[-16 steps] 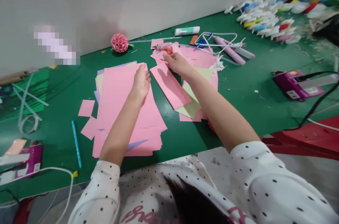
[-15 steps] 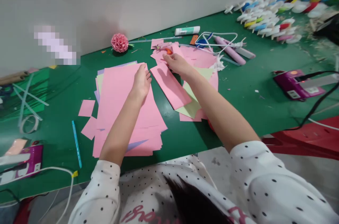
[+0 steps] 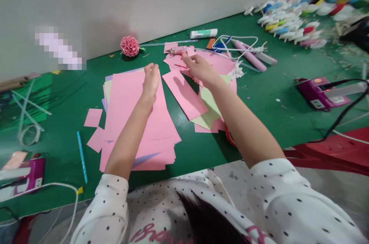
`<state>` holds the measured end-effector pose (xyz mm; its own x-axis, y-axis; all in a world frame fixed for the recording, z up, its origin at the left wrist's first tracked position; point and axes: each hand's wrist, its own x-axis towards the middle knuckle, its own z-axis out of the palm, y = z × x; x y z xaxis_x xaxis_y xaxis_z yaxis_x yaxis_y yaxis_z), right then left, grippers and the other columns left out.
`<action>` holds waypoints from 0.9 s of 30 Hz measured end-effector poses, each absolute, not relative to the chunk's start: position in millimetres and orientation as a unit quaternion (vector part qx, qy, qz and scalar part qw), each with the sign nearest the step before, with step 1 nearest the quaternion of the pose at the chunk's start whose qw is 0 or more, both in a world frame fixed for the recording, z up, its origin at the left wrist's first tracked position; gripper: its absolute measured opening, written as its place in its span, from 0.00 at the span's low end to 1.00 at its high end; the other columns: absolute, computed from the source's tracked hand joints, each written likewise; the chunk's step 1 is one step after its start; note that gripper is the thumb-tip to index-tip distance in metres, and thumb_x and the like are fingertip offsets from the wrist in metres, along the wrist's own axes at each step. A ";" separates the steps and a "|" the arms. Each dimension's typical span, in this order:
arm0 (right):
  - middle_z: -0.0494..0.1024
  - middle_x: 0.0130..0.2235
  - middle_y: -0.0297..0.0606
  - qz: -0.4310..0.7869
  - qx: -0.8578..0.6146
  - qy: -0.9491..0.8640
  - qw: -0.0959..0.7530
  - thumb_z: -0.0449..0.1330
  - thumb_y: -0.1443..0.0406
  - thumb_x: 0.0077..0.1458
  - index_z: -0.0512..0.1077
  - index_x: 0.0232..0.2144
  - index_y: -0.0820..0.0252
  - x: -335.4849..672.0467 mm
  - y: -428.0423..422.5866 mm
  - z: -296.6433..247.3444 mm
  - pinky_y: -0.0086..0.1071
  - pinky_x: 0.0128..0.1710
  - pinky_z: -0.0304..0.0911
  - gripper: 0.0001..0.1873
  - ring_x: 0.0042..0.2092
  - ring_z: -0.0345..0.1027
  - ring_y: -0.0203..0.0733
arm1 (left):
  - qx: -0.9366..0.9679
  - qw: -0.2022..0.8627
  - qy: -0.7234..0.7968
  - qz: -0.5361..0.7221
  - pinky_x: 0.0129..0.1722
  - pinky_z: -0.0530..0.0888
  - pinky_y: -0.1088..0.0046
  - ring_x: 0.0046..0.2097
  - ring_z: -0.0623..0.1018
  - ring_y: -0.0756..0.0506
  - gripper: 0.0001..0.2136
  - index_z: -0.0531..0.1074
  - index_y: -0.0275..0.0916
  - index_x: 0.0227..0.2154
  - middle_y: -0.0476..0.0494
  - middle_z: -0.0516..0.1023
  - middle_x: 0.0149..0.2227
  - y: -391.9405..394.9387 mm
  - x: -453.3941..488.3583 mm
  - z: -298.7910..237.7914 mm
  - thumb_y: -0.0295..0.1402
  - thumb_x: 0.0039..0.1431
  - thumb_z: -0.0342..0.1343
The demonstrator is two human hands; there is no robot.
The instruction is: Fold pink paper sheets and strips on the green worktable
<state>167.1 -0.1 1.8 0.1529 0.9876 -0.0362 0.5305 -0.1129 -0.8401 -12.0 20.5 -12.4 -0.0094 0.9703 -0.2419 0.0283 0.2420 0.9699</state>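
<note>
My left hand [image 3: 150, 81] rests on the far end of a stack of pink paper sheets [image 3: 129, 121], fingers stretched toward its top edge. My right hand [image 3: 198, 68] reaches over a second pile of pink and pale green paper [image 3: 207, 109], with its fingertips at a pair of scissors with orange handles [image 3: 177, 51]. The fingers are curled; whether they grip the scissors is unclear. A long pink strip [image 3: 184, 94] lies between the two piles.
The table is green [image 3: 259, 102]. A pink paper ball [image 3: 129, 45] and a glue stick [image 3: 203, 33] lie near the wall. Purple glue guns [image 3: 323, 92] [image 3: 25, 175] sit right and left. A blue pen [image 3: 82, 155] lies left of the stack. Coloured pinwheels [image 3: 296, 17] crowd the far right.
My left hand slid up to the stack's far edge with fingers straighter. My right hand rose slightly and moved toward the scissors.
</note>
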 end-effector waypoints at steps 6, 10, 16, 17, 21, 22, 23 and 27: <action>0.76 0.48 0.50 0.151 -0.556 -0.808 0.122 0.64 0.60 0.55 0.77 0.43 0.56 191.3 -100.6 26.3 0.52 0.52 0.61 0.14 0.52 0.65 0.61 | 0.727 0.282 0.552 0.295 0.70 0.57 0.57 0.66 0.66 0.34 0.09 0.74 0.39 0.44 0.33 0.73 0.56 28.9 -5.6 -20.0 0.25 0.65 0.51; 0.72 0.55 0.55 0.026 -0.525 -0.850 0.025 0.64 0.68 0.50 0.74 0.51 0.60 188.4 -143.7 10.2 0.47 0.45 0.59 0.23 0.52 0.62 0.61 | 0.766 0.197 0.573 0.216 0.68 0.57 0.46 0.65 0.64 0.29 0.07 0.74 0.38 0.42 0.30 0.72 0.54 36.6 2.7 -32.6 0.28 0.66 0.51; 0.74 0.54 0.53 -0.025 -0.509 -0.860 0.022 0.60 0.69 0.54 0.75 0.50 0.61 180.7 -138.5 -6.2 0.43 0.42 0.55 0.19 0.51 0.62 0.59 | 0.766 0.193 0.569 0.230 0.68 0.55 0.47 0.65 0.65 0.29 0.06 0.73 0.39 0.40 0.30 0.72 0.53 38.4 7.6 -42.2 0.29 0.66 0.51; 0.75 0.54 0.54 -0.025 -0.506 -0.862 0.022 0.60 0.69 0.54 0.75 0.49 0.62 179.3 -135.6 -5.3 0.43 0.42 0.55 0.19 0.51 0.62 0.59 | 0.764 0.201 0.564 0.240 0.69 0.54 0.47 0.65 0.64 0.29 0.05 0.73 0.39 0.40 0.31 0.72 0.53 37.9 8.2 -42.5 0.29 0.65 0.52; 0.75 0.53 0.55 -0.016 -0.501 -0.865 0.010 0.61 0.69 0.54 0.75 0.50 0.64 175.7 -129.4 0.1 0.43 0.43 0.54 0.19 0.51 0.62 0.59 | 0.749 0.234 0.558 0.270 0.70 0.50 0.48 0.68 0.62 0.29 0.04 0.72 0.39 0.39 0.31 0.72 0.54 36.6 10.0 -41.7 0.28 0.62 0.56; 0.75 0.53 0.55 -0.014 -0.504 -0.864 0.006 0.61 0.69 0.54 0.75 0.49 0.64 175.5 -129.1 1.0 0.43 0.43 0.54 0.19 0.51 0.62 0.60 | 0.748 0.235 0.560 0.268 0.70 0.49 0.48 0.68 0.61 0.29 0.04 0.72 0.38 0.40 0.30 0.72 0.54 36.6 10.2 -41.2 0.28 0.62 0.56; 0.75 0.53 0.55 -0.013 -0.508 -0.861 0.002 0.61 0.68 0.54 0.75 0.49 0.65 175.6 -129.0 1.6 0.43 0.43 0.54 0.19 0.51 0.62 0.60 | 0.750 0.233 0.561 0.262 0.70 0.49 0.48 0.68 0.61 0.29 0.05 0.72 0.38 0.40 0.30 0.72 0.55 36.5 10.2 -40.7 0.28 0.63 0.55; 0.75 0.53 0.56 -0.010 -0.513 -0.858 -0.017 0.61 0.69 0.54 0.75 0.49 0.65 176.3 -128.4 2.9 0.44 0.43 0.54 0.18 0.51 0.62 0.61 | 0.767 0.212 0.562 0.224 0.70 0.50 0.47 0.68 0.62 0.27 0.07 0.72 0.36 0.42 0.27 0.71 0.56 36.1 9.4 -39.3 0.29 0.65 0.51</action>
